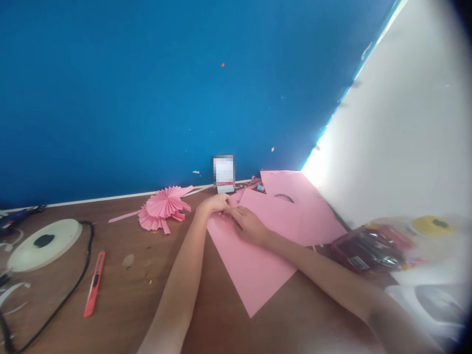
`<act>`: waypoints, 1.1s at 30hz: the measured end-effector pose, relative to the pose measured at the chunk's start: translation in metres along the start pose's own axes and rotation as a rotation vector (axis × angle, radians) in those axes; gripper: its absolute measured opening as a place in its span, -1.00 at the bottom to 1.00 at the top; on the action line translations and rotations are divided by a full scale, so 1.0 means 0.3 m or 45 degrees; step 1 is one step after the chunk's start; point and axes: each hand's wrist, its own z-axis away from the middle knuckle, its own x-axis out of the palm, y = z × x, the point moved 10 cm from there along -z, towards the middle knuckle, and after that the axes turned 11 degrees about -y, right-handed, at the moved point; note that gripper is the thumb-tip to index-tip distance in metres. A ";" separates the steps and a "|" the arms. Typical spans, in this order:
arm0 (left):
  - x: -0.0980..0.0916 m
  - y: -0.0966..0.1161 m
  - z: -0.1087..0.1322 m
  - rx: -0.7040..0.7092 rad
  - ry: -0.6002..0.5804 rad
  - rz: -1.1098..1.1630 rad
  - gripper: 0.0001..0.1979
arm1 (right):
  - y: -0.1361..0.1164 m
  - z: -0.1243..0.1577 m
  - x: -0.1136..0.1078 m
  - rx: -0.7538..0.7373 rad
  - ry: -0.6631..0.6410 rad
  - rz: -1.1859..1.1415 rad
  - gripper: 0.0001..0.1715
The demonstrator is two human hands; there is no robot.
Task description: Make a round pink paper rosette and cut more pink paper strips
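My left hand (pixel 217 202) bends over the far left corner of a pink paper sheet (pixel 254 280), its fingers closed on the edge. My right hand (pixel 249 225) rests on the same sheet, its fingers curled in against the left fingertips. Exactly how the fingertips grip the paper is small and partly hidden. The sheet lies slantwise, one corner pointing towards me. Beyond it to the right are more pink sheets (pixel 320 211), overlapping it. Left of my hands sit pleated pink paper fans (pixel 167 204) with a thin strip sticking out.
A phone (pixel 224 173) leans against the blue wall (pixel 165 88). On the left lie a red utility knife (pixel 95 284), a round cream-coloured disc (pixel 49 246) and a black cable (pixel 75 285). Plastic-wrapped packages (pixel 372 248) stand at right by the white wall. Paper scraps lie near the phone.
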 end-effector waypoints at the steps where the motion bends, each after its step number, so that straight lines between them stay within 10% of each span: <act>1: -0.001 0.000 0.001 -0.007 0.005 -0.003 -0.84 | -0.001 0.000 0.000 0.000 0.001 0.003 -0.37; 33: -0.001 -0.006 -0.006 -0.015 0.022 0.026 -0.85 | 0.001 0.000 0.000 0.001 0.019 0.027 -0.52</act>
